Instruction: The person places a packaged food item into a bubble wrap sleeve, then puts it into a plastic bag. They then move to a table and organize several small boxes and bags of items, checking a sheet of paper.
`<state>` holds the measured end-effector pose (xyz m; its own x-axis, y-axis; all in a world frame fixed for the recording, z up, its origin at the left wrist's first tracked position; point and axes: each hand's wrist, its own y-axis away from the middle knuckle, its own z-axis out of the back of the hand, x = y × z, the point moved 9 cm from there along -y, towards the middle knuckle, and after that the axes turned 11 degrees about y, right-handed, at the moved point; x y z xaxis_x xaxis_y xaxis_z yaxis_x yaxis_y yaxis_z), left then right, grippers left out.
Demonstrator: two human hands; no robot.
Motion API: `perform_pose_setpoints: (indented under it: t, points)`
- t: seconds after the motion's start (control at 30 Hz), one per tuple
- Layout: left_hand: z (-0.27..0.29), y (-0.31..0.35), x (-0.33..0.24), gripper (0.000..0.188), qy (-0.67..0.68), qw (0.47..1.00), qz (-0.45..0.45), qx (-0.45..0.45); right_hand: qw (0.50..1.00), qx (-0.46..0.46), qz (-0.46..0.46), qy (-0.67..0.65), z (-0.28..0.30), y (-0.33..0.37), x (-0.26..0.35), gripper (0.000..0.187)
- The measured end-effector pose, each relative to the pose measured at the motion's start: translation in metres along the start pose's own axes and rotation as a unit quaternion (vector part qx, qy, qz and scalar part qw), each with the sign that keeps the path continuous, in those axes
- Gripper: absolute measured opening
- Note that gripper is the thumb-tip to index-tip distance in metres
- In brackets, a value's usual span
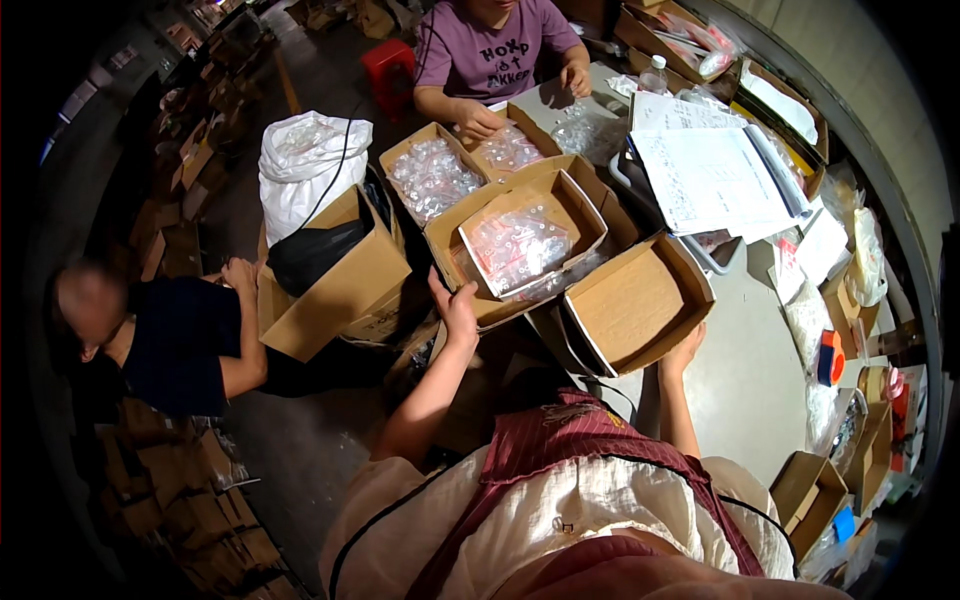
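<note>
My left hand (pixel 456 311) grips the near left corner of a large open cardboard box (pixel 450 238), thumb toward its rim. Inside that box sits a smaller cardboard tray (pixel 588 212) holding small clear bags (pixel 517 246) with ring-like parts. My right hand (pixel 684 352) is closed on the right wall of a shallow cardboard tray (pixel 640 305), whose bare brown bottom shows. This tray is tilted and overlaps the large box's near right side. Its wall partly hides my right fingers.
Two boxes of small bags (pixel 433 178) stand beyond, where a co-worker in purple (pixel 497 55) reaches in. A white sack (pixel 312 165) and tall carton (pixel 350 275) stand left, near another person (pixel 180 340). Papers (pixel 712 180) lie on the grey table (pixel 745 370).
</note>
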<state>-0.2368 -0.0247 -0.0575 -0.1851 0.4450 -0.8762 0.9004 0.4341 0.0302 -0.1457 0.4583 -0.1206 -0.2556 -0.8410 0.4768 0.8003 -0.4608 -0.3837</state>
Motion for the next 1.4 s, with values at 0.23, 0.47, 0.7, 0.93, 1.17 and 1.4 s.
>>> perform_pose_setpoints:
  t: [0.23, 0.47, 0.7, 0.93, 1.17, 1.4]
  points:
    - [-0.003, 0.002, -0.003, 0.084, -0.016, 1.0, -0.001, 0.003, 1.0, 0.0, -0.014, 0.001, -0.001, 0.0, -0.004, 0.048]
    - [-0.01, 0.004, -0.009, 0.082, -0.018, 1.0, 0.005, 0.002, 1.0, -0.01, -0.018, -0.015, 0.002, 0.001, -0.002, 0.048]
    - [-0.01, 0.008, -0.012, 0.08, -0.016, 1.0, 0.001, -0.02, 1.0, -0.001, -0.027, -0.015, 0.002, 0.001, -0.001, 0.048]
    - [-0.008, 0.004, -0.008, 0.081, -0.023, 1.0, -0.006, -0.009, 0.999, 0.006, -0.033, -0.008, -0.001, 0.002, -0.006, 0.048]
    - [-0.007, 0.003, -0.008, 0.08, -0.02, 1.0, -0.007, -0.01, 0.998, -0.002, -0.047, -0.032, 0.007, 0.0, 0.004, 0.045]
    - [-0.005, 0.004, -0.008, 0.078, -0.022, 1.0, -0.011, -0.01, 0.999, -0.028, 0.001, -0.019, 0.019, -0.004, 0.022, 0.037]
